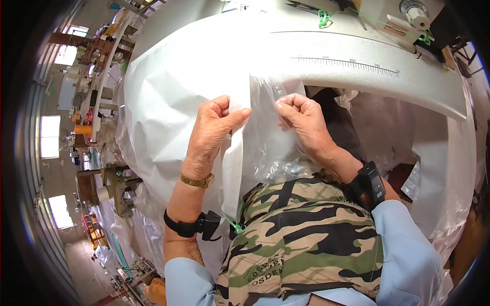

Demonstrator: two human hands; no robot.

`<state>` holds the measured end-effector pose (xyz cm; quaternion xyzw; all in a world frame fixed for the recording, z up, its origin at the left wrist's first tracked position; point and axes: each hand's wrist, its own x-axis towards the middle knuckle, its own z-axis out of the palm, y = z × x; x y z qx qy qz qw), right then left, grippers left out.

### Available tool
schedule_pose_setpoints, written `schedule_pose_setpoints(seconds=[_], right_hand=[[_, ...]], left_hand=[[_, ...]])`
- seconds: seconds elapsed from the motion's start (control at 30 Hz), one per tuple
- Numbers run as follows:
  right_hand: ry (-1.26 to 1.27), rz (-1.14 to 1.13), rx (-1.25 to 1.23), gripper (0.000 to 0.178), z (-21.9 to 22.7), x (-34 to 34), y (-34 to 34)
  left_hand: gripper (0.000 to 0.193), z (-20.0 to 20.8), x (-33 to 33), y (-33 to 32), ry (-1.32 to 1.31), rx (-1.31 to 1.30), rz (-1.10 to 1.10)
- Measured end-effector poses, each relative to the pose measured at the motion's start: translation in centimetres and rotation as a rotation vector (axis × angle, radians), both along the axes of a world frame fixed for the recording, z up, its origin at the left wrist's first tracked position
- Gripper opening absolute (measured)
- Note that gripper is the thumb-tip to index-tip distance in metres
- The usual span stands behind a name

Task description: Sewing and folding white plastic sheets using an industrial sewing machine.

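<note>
White woven sheeting spreads over the table and hangs toward my lap. My left hand pinches its folded edge between thumb and fingers. Beside that edge lies a strip of clear plastic film, shiny and creased, hanging down to the camouflage apron. My right hand grips the film's right side between thumb and curled fingers. Both hands are level, a short way apart, with the film between them. Its upper end meets the white sheeting near the machine table.
A white sewing machine table with a printed ruler scale curves round the right. The machine body with a dial stands at the back right. Green thread lies near it. Cluttered racks stand at the left.
</note>
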<state>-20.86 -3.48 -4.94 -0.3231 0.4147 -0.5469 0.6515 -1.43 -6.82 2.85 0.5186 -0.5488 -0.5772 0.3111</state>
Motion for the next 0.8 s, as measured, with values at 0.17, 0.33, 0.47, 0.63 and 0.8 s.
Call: schedule_pose_setpoints(seconds=[0.17, 0.33, 0.47, 0.63, 0.8], right_hand=[[-0.075, 0.019, -0.107, 0.011, 1.1, 2.8, 0.4], [-0.35, 0.087, -0.076, 0.007, 0.6, 4.4, 0.7], [-0.196, 0.036, -0.142, 0.009, 0.3, 4.0, 1.2], [-0.076, 0.138, -0.185, 0.011, 1.3, 3.0, 1.7], [0.032, 0.079, -0.112, 0.016, 1.6, 3.6, 1.5]], left_hand=[[0.014, 0.5, -0.1, -0.1, 0.029, 0.105, 0.003], [0.016, 0.5, -0.4, -0.1, 0.086, 0.127, -0.007], [0.008, -0.6, 0.5, -0.1, -0.044, -0.005, 0.056], [0.008, -1.4, 1.7, -0.4, -0.105, -0.044, 0.032], [0.011, -1.0, 1.6, -0.5, -0.004, 0.026, 0.013]])
